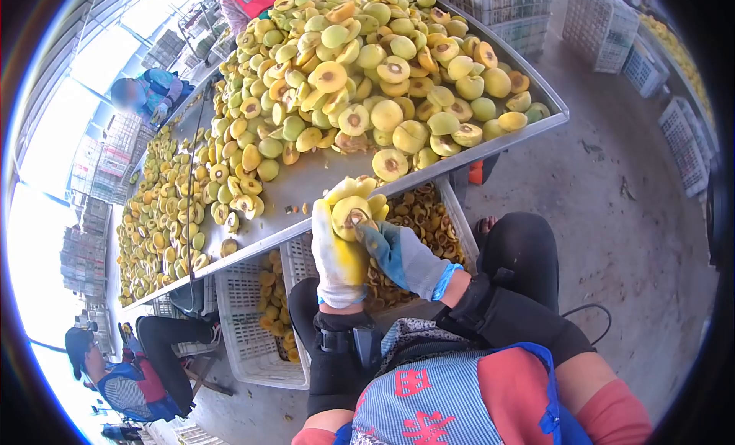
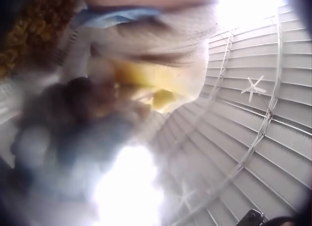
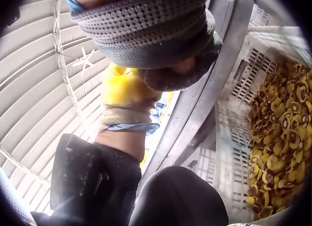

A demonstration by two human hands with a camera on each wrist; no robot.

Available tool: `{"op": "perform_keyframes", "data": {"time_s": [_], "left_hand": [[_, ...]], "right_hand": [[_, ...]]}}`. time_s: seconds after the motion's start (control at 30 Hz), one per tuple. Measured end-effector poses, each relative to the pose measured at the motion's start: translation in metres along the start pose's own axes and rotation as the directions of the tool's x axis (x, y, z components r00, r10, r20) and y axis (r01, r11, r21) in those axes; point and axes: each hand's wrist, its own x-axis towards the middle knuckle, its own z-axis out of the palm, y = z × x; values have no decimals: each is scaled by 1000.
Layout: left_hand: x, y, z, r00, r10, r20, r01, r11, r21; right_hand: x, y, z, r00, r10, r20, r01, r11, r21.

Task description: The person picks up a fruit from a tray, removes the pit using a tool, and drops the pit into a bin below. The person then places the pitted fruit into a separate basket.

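In the head view the left hand (image 1: pixel 342 250), in a white and yellow glove, holds a halved yellow fruit (image 1: pixel 351 217) with its cut face up, over the near edge of the metal table (image 1: pixel 283 234). The right hand (image 1: pixel 406 257), in a grey-blue glove, has its fingers curled at the fruit's right side; any tool in them is hidden. In the left wrist view the left glove (image 2: pixel 156 55) is close and blurred. The right wrist view shows the right glove (image 3: pixel 151 38) curled in front of the yellow left glove (image 3: pixel 122 89).
Halved fruits (image 1: pixel 329 77) are heaped on the table. Below its edge stand a white crate (image 1: pixel 253 353) and a crate of cut pieces (image 3: pixel 278 138). Two people sit or stand at the left, one in a blue vest (image 1: pixel 126 391). Stacked crates (image 1: pixel 601 27) stand at the upper right.
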Motion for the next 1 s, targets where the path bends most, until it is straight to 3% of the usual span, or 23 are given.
{"op": "perform_keyframes", "data": {"time_s": [0.07,0.17,0.27,0.33,0.4,0.47,0.57,0.6,0.63,0.67,0.73,0.77,0.8,0.87,0.9,0.93,0.97,1.0], "left_hand": [[-2,-1,1,997,-21,-68,23,999,29],[-3,-2,2,991,-35,-126,46,995,83],[-6,-3,-3,989,-24,-147,51,981,186],[-6,-6,-7,989,-12,-146,41,980,194],[-2,-12,-16,991,-18,-129,50,967,249],[-2,-14,-17,992,4,-127,34,954,297],[0,-13,-16,979,139,-149,-84,941,327],[3,-10,-19,962,220,-164,-161,937,310],[5,-7,-20,937,299,-181,-238,925,295],[3,-4,-18,891,403,-209,-280,851,445],[-7,-1,-26,908,413,68,-347,653,673],[-11,-4,-29,892,381,242,-424,525,738],[-14,-5,-24,813,365,455,-567,313,762],[-11,-16,-22,801,101,590,-593,274,758],[-4,-29,-33,786,-57,615,-584,258,770],[4,-44,-48,821,-117,559,-528,216,821],[14,-53,-64,872,-233,431,-385,219,897],[17,-54,-71,912,-240,331,-310,124,943]], "right_hand": [[-3,2,3,999,-39,-16,38,998,-59],[0,27,18,997,-65,-30,69,989,135],[0,33,15,978,120,169,-166,942,293],[-4,-9,5,900,352,256,-407,888,212],[-6,-10,6,913,346,218,-386,905,178],[-3,28,17,994,87,67,-98,981,168],[-8,26,17,995,-59,-85,62,997,38],[-9,22,16,984,3,-178,54,947,316],[-9,16,14,965,88,-247,70,820,568],[-7,12,12,940,187,-287,110,628,771],[-5,17,-10,940,79,-332,113,846,521],[-4,20,-21,939,24,-343,113,920,375],[-2,16,-27,935,-9,-356,157,908,388],[-3,-5,-35,928,0,-372,203,839,506],[-5,-13,-38,928,48,-370,201,771,605],[-2,-9,-44,920,-1,-391,232,806,544],[1,-4,-51,910,-50,-411,263,837,480],[0,-10,-56,903,-39,-427,265,833,485]]}}
